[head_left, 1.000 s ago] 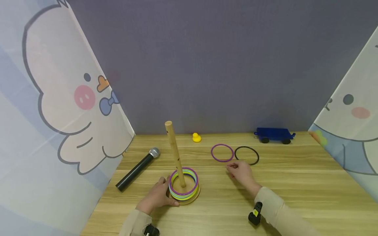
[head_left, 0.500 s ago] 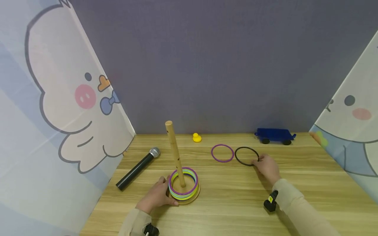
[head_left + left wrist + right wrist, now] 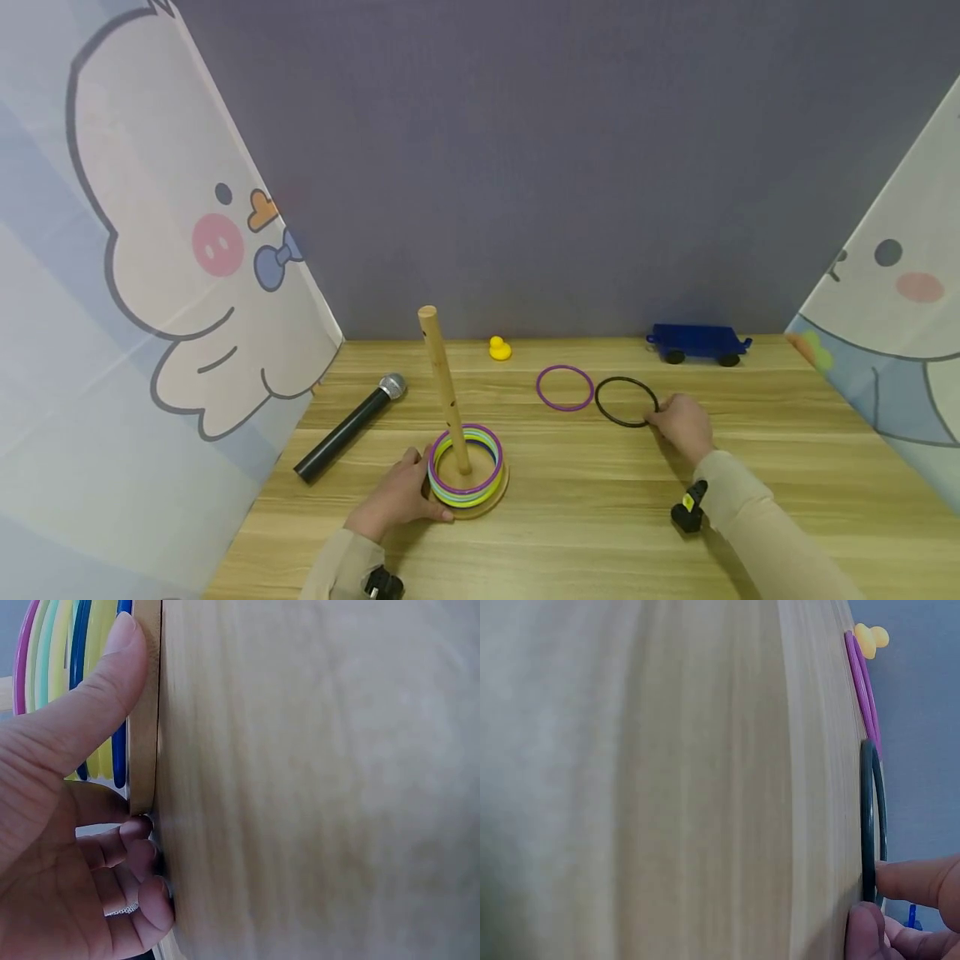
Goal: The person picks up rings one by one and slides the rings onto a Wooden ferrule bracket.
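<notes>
My left hand (image 3: 400,496) grips the round wooden base (image 3: 142,765) of a ring-toss stand, the thumb along its near edge and the fingers at its left side. From the base rises a wooden post (image 3: 441,375), tilted to the left in the head view. Stacked rings in purple, green, yellow and blue circle the post's foot, a purple ring (image 3: 465,493) on top. Over to the right, my right hand (image 3: 684,427) pinches the right edge of a black ring (image 3: 867,810) between thumb and finger, low at the tabletop.
Beside the black ring lies another purple ring (image 3: 567,409). A yellow rubber duck (image 3: 499,349) and a blue toy wagon (image 3: 696,342) stand at the back by the grey wall. A black microphone (image 3: 348,429) lies left of the stand. Printed cloth panels (image 3: 247,350) flank the table.
My right hand has gone from the near left side of the black ring to its right edge and taken hold, drawing it slightly nearer. My left hand stays on the base.
</notes>
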Demonstrator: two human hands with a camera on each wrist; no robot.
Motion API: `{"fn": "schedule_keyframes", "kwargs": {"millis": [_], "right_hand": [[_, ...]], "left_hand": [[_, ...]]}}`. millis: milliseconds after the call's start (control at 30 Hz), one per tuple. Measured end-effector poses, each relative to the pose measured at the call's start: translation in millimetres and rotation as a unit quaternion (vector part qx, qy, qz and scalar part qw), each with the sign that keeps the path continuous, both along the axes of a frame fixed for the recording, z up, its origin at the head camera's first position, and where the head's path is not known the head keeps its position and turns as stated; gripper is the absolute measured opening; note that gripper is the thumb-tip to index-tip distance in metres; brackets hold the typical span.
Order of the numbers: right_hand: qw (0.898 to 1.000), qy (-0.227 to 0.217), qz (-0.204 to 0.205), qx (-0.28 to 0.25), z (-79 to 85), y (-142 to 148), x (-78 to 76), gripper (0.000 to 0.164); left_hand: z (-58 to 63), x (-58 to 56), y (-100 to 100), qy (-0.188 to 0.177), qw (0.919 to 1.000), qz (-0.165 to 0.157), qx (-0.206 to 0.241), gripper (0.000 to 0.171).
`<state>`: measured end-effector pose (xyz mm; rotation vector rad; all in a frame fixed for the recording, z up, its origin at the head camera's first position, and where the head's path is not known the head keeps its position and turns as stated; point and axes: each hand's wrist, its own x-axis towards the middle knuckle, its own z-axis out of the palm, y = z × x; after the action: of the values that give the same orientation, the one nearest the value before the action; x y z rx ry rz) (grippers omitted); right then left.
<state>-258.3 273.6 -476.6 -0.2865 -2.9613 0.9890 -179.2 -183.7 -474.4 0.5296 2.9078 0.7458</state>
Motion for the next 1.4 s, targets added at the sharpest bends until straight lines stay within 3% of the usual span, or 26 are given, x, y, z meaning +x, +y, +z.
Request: {"fn": "schedule_keyframes", "kwargs": {"millis": [333,867,1000,1133,1400], "right_hand": [[0.998,-0.020,0.006,-0.065,-2.3,-4,8.6,0.014],[0.999,0.000,0.040,-0.015,-2.7,-4,22.5,0.021],[0.997,-0.013,0.057,-0.049,-0.3,-5,30.3,0.018],[0.987,-0.048,0.058,-0.143,3.0,-10,37.7,0.012],[0.944,-0.075,0.096,-0.308,7.5,-29,52.7,0.028]], "left_hand": [[-1.4,-2.0,-2,-0.002,1.0000,0.001,0.000,0.122],[-0.9,0.5,-2,-0.015,0.9999,0.003,0.000,0.120],[-1.5,0.4,-2,-0.019,0.9998,0.005,-0.002,0.120],[-0.9,-0.2,-1,-0.011,0.9999,0.004,-0.004,0.122],[0.4,-0.9,-2,-0.007,0.9999,-0.001,-0.008,0.122]]}}
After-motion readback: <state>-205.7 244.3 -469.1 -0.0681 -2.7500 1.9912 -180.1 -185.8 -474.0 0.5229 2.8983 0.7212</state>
